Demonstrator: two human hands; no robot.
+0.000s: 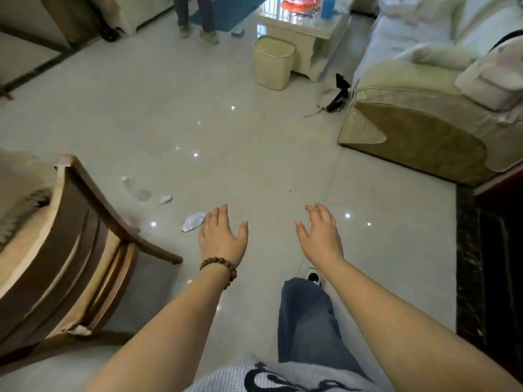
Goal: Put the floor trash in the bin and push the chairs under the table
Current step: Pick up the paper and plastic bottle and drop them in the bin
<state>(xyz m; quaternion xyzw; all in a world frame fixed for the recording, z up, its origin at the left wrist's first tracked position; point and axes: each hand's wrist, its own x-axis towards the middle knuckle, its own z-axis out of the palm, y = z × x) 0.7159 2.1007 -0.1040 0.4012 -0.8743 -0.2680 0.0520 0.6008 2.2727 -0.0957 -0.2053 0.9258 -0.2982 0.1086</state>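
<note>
1. A crumpled wrapper (193, 221) lies on the floor, its long axis slanting up to the right.
2. The left hand (222, 237) hangs just to its right, clearly the nearer, fingers spread, holding nothing.
3. The right hand (321, 236) is likewise spread and bare.
4. The bin (273, 63) stands well ahead.

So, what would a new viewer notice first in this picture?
Two bare hands reach forward, the left hand and the right hand, both holding nothing. Crumpled paper lies on the floor beside the left hand. A cream bin stands farther off, by the low table.
</note>
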